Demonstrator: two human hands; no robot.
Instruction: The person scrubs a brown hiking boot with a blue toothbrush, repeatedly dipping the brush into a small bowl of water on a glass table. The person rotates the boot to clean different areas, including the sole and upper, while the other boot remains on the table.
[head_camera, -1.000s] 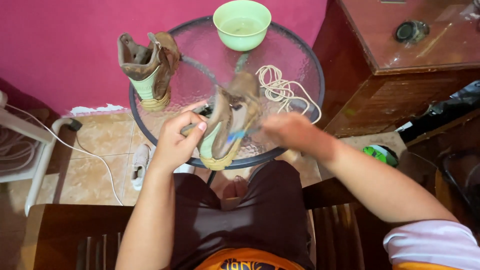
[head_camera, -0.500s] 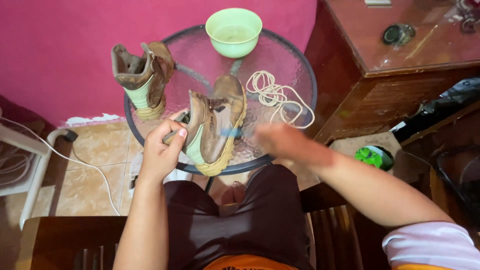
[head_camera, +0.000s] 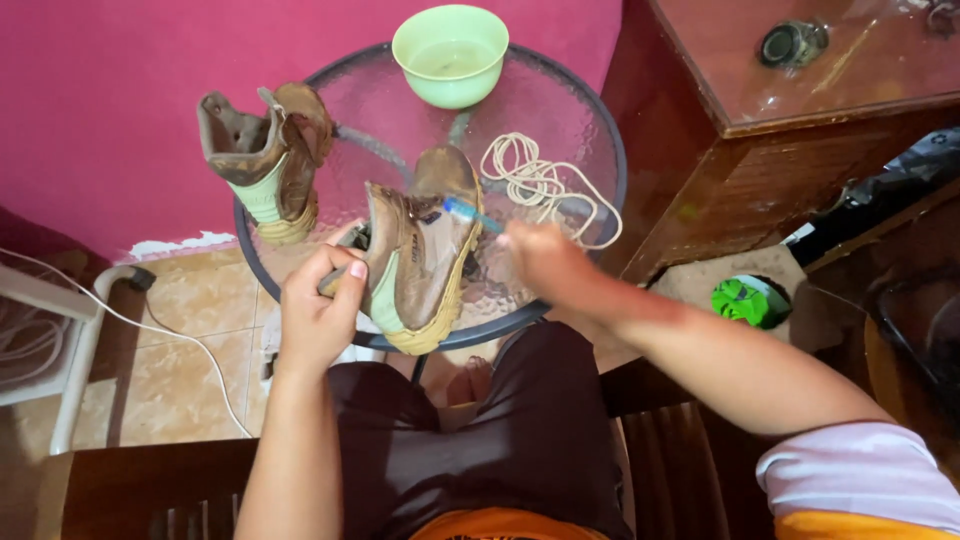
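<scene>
Brown leather, mud-caked: two ankle boots with pale green lining on the round glass counter (head_camera: 590, 130) with its dark metal rim. One muddy brown boot (head_camera: 420, 250) lies at centre frame, near the counter's lower edge, sole turned to the right. Second muddy boot (head_camera: 265, 160) stands upright at upper left of the counter, well apart from the first.

Left hand (head_camera: 318, 310): closed around the heel end of the centre boot, thumb on the lining side. Right hand (head_camera: 540, 262): blurred, closed on a blue-handled toothbrush (head_camera: 468, 212), whose head touches the boot's upper near the toe end.

One pale green plastic bowl (head_camera: 450, 52) at top centre of the counter, liquid inside. One loose coil of cream-coloured lace (head_camera: 540, 185) on the glass, right of the held boot, just beside the right hand. One dark wooden cabinet (head_camera: 800, 150) at upper right. One white cable (head_camera: 150, 320) across the tiled floor at lower left. One green round object (head_camera: 750, 298) on the floor, right of centre.

Against half a second earlier: brush has moved up from the boot's mid-side toward the toe end; right hand has shifted up with it. Left hand's grip unchanged; the other boot, bowl and lace sit as before.
</scene>
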